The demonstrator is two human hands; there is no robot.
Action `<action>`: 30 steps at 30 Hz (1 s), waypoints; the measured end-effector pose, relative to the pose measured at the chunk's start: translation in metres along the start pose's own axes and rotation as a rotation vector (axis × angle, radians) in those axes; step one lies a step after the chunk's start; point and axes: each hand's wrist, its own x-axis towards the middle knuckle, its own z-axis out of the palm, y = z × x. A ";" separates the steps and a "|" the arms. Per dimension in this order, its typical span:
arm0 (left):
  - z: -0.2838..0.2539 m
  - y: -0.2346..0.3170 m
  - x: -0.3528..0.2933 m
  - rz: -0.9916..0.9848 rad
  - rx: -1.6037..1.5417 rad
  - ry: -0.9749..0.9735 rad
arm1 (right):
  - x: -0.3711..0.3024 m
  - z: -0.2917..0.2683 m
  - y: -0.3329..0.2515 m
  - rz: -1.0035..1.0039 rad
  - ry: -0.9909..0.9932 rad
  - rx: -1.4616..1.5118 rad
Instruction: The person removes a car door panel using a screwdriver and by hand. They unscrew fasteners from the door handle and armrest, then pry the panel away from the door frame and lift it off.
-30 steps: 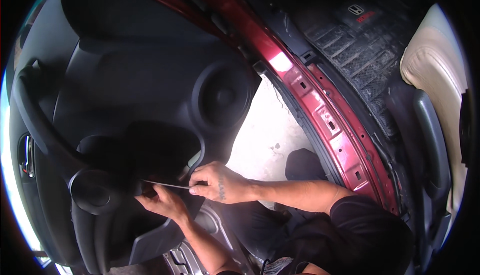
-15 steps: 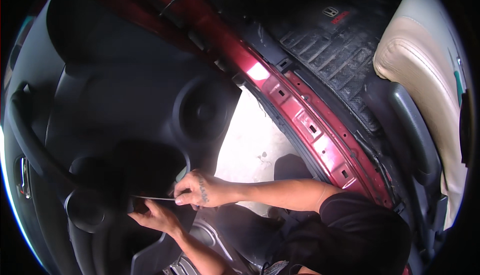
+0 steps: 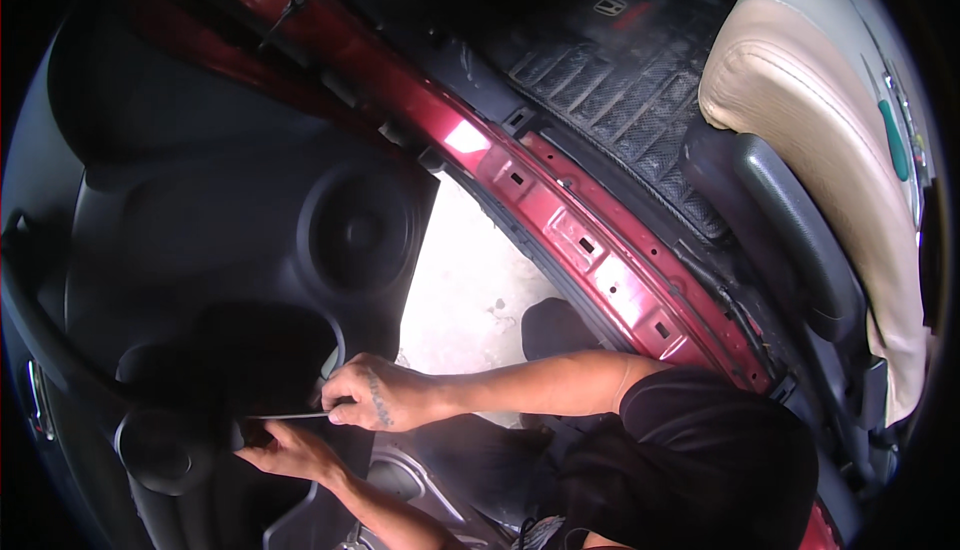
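Note:
My right hand (image 3: pixel 375 396) is closed on a thin metal rod (image 3: pixel 290 416) that points left, nearly level. If the rod has a handle, my fingers hide it. Just below the rod's far end is my left hand (image 3: pixel 290 452), fingers bent at a dark part of the black door panel (image 3: pixel 240 210). What those fingers grip is lost in shadow. The rod's tip is close to my left thumb and fingertips. A round speaker grille (image 3: pixel 358 235) and a smaller round recess (image 3: pixel 160 450) belong to the same panel.
The red door sill (image 3: pixel 590 250) runs diagonally past my right arm. Beyond it are a ribbed black floor mat (image 3: pixel 620 120) and a beige seat (image 3: pixel 800 140). On the seat lies a green-handled tool (image 3: pixel 893 140). A black pull handle (image 3: pixel 55 320) curves along the door's left side.
The whole view has shifted, so the door, sill and seat appear farther left. More of the green-handled tool shows. Both hands keep nearly the same pose around the rod.

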 end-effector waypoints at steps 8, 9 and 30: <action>0.016 -0.006 -0.005 -0.042 -0.053 0.114 | 0.000 0.007 0.015 -0.229 0.224 -0.344; 0.010 -0.013 -0.007 -0.083 -0.071 0.124 | 0.000 0.010 0.015 -0.221 0.217 -0.329; -0.009 0.029 0.004 -0.370 -0.507 0.023 | 0.012 -0.005 -0.001 -0.202 -0.030 -0.355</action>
